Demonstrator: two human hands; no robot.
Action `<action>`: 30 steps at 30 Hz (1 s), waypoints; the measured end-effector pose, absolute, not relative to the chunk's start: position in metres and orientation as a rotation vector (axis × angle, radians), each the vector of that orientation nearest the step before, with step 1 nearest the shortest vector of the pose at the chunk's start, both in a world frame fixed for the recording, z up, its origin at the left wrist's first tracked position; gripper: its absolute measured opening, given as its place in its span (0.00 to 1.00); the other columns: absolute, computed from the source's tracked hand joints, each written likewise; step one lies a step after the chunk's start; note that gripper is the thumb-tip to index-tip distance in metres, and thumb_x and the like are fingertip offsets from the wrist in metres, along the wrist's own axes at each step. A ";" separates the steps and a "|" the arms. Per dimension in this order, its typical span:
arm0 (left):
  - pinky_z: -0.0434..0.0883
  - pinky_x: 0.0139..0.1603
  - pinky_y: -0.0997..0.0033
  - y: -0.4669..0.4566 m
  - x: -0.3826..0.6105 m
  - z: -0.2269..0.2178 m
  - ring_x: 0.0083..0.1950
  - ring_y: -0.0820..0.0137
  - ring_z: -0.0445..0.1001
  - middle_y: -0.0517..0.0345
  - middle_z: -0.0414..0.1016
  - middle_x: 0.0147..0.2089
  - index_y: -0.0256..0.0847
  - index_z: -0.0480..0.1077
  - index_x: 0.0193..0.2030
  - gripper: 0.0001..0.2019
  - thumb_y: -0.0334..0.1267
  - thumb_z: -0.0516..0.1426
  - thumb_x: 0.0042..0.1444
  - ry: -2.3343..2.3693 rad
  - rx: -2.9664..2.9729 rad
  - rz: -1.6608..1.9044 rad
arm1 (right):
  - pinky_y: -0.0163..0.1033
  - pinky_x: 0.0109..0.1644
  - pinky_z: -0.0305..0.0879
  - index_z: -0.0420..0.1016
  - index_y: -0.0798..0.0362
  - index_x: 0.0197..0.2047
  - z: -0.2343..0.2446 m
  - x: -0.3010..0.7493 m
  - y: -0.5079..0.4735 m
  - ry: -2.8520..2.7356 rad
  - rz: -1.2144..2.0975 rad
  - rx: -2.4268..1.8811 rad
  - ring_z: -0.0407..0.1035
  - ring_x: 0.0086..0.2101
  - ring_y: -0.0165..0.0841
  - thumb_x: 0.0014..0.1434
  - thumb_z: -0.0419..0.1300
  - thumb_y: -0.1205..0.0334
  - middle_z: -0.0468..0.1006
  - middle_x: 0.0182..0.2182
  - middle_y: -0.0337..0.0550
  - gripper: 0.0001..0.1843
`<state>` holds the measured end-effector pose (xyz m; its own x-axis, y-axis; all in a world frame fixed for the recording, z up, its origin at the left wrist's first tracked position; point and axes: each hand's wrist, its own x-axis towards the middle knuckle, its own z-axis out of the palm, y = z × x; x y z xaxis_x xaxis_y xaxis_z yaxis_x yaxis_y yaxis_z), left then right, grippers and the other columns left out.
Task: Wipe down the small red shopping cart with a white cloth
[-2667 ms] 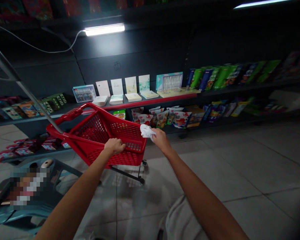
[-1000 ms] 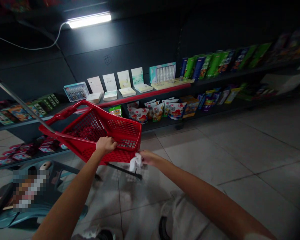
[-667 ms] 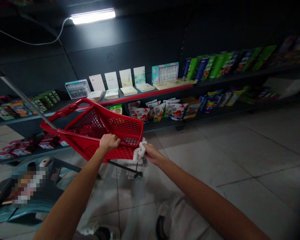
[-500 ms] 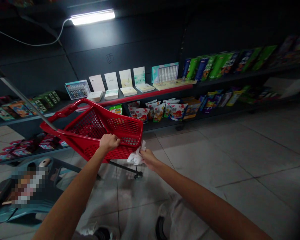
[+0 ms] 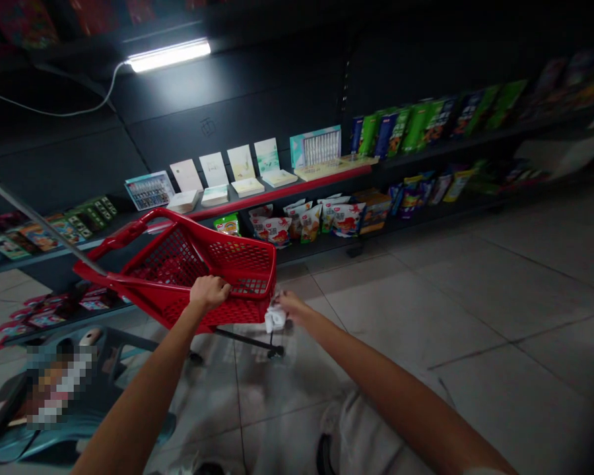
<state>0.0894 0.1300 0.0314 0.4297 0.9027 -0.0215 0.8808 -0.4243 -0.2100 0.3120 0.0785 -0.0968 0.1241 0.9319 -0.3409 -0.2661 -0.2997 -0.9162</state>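
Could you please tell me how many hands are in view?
2: the left hand is on the red shopping cart, and the right hand holds a white cloth beside the cart's front corner. No others show.

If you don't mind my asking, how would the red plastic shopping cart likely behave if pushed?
The red plastic shopping cart would probably roll, as it stands on small dark wheels. Its perforated basket walls suggest it may be light for its size. The left hand gripping its edge might hold it back.
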 end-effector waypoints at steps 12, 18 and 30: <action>0.65 0.41 0.64 0.109 0.063 0.029 0.41 0.58 0.80 0.44 0.83 0.38 0.41 0.81 0.32 0.24 0.45 0.45 0.64 -1.419 -2.620 0.221 | 0.42 0.58 0.66 0.75 0.55 0.58 -0.032 0.373 0.108 -1.439 0.424 -1.564 0.72 0.51 0.40 0.60 0.58 0.65 0.79 0.53 0.51 0.23; 0.67 0.45 0.62 0.092 0.045 0.031 0.41 0.59 0.79 0.46 0.81 0.35 0.44 0.78 0.28 0.20 0.43 0.47 0.62 -1.344 -2.755 0.207 | 0.39 0.61 0.63 0.71 0.53 0.64 -0.023 0.349 0.106 -1.780 0.293 -1.603 0.70 0.55 0.38 0.63 0.54 0.68 0.75 0.59 0.49 0.26; 0.38 0.78 0.43 0.080 0.012 0.030 0.79 0.49 0.42 0.62 0.60 0.74 0.50 0.79 0.51 0.20 0.45 0.57 0.52 -1.285 -2.780 -0.310 | 0.36 0.47 0.61 0.70 0.50 0.59 0.005 0.327 0.087 -1.919 0.274 -1.665 0.72 0.46 0.36 0.59 0.60 0.68 0.76 0.50 0.47 0.24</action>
